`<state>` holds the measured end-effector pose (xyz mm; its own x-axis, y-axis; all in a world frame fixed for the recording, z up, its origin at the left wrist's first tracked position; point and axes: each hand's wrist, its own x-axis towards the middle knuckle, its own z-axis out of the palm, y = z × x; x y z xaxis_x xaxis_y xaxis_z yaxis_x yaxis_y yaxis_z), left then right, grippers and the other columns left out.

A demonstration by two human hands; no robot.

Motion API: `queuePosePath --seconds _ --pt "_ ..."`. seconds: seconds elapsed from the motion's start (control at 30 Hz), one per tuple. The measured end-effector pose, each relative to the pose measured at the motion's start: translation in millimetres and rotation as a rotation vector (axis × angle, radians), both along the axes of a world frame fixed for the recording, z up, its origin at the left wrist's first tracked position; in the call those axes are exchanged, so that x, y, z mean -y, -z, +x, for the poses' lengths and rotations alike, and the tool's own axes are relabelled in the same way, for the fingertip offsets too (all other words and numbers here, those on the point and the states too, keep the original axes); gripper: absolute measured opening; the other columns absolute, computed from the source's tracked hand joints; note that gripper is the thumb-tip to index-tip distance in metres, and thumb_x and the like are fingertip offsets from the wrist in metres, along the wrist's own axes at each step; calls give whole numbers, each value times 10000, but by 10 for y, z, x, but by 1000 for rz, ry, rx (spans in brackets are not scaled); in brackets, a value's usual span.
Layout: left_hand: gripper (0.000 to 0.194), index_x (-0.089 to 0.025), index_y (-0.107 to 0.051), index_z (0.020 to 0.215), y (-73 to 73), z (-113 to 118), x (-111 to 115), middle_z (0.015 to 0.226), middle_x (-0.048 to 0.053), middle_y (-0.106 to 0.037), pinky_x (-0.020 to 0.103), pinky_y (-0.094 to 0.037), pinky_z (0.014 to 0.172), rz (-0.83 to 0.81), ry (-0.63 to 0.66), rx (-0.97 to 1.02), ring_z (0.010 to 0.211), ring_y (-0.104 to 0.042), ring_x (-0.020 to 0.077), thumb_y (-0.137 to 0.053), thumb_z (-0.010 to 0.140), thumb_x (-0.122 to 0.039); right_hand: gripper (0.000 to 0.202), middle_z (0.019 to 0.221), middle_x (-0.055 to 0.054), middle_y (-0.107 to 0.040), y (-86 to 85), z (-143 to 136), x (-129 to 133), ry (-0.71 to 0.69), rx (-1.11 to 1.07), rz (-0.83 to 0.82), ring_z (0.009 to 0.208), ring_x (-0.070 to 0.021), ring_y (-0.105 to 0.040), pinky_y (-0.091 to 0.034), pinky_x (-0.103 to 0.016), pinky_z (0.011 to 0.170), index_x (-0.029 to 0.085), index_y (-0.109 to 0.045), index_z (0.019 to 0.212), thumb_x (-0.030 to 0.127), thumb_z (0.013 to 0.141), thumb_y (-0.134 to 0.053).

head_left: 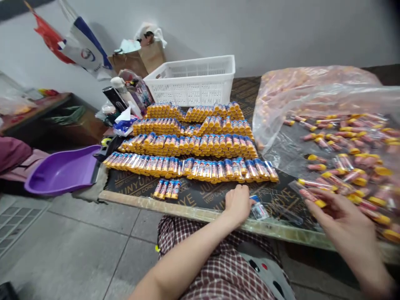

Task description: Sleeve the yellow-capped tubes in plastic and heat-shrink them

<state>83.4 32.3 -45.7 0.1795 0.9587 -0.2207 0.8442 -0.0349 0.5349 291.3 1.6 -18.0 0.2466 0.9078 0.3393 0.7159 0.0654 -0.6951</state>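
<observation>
My right hand (342, 221) is at the right, thumb and fingers closed round a clear tube (308, 194) with pink contents and a yellow cap. It is at the edge of a pile of loose tubes (353, 175) of the same kind. My left hand (238, 204) rests near the table's front edge with curled fingers, pinching the edge of a small printed plastic sleeve (259, 209). Beyond it, tubes in blue printed sleeves (212, 168) lie stacked in several rows. A short row of sleeved tubes (167, 189) lies apart, to the left.
A white plastic basket (193, 83) stands behind the stacks. A large clear plastic bag (281, 91) spreads around the loose tubes. Bottles (125, 93) and a tissue pack (125, 123) are at the left. A purple dustpan (62, 171) juts out beside the table's left end.
</observation>
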Motion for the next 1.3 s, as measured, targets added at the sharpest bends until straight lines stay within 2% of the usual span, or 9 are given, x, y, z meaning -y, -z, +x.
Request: queuePosePath --seconds 0.27,0.47,0.63,0.7,0.8,0.9,0.97,1.1,1.3 --pt "100 -205 -651 726 54 -32 14 789 49 -669 279 -367 658 58 -34 89 763 -592 197 -641 742 -303 222 979 -72 -636 72 -124 212 -105 -98 -19 797 -200 -616 -525 -337 671 211 -636 986 335 809 -585" --pt "68 -224 -657 764 23 -39 62 795 49 -682 277 -356 679 84 26 37 753 -595 189 -604 768 -265 183 891 -63 -638 100 -222 307 -112 -148 -46 711 -179 -594 -514 -321 620 193 -608 944 324 817 -585" --pt "62 -200 -593 689 7 -74 106 765 27 -635 265 -369 684 160 -12 180 760 -567 168 -642 717 -226 138 949 -72 -618 46 -348 388 -162 -163 -3 895 -223 -576 -501 -354 712 218 -652 929 282 838 -570" --pt "122 -190 -547 649 -1 -122 131 683 3 -601 253 -387 655 113 -96 437 689 -557 146 -636 713 -246 153 985 -69 -607 12 -409 434 -175 -194 19 951 -229 -569 -493 -378 793 236 -658 961 255 834 -577" --pt "200 -192 -488 668 -43 -226 171 516 -60 -523 233 -414 572 -149 -328 909 519 -528 110 -665 670 -285 210 1039 -64 -584 -19 -509 514 -199 -264 37 982 -220 -566 -490 -373 832 260 -647 1026 213 837 -571" --pt "359 -176 -538 783 -125 -332 206 541 -60 -588 213 -431 544 -345 -521 1202 490 -537 90 -775 516 -221 240 1050 -61 -573 -18 -613 588 -212 -303 60 981 -216 -566 -498 -365 823 275 -641 1046 185 834 -573" --pt "418 -143 -598 808 -183 -384 223 623 -23 -641 204 -449 560 -401 -586 1302 530 -556 80 -814 455 -200 258 1056 -62 -571 -9 -676 625 -218 -306 69 987 -220 -563 -499 -375 832 279 -639 1057 174 830 -577" --pt "319 -116 -654 657 -245 -433 237 651 -3 -644 202 -478 577 -442 -697 1423 570 -558 68 -839 452 -275 288 1059 -66 -573 3 -769 662 -220 -299 91 988 -225 -561 -494 -397 852 285 -632 1080 157 827 -577" --pt "338 -107 -674 622 -206 -477 227 598 7 -648 186 -454 538 -397 -783 1400 527 -562 69 -837 468 -359 320 1071 -73 -581 7 -818 665 -230 -288 144 1003 -230 -565 -489 -411 874 275 -628 1101 132 820 -576"
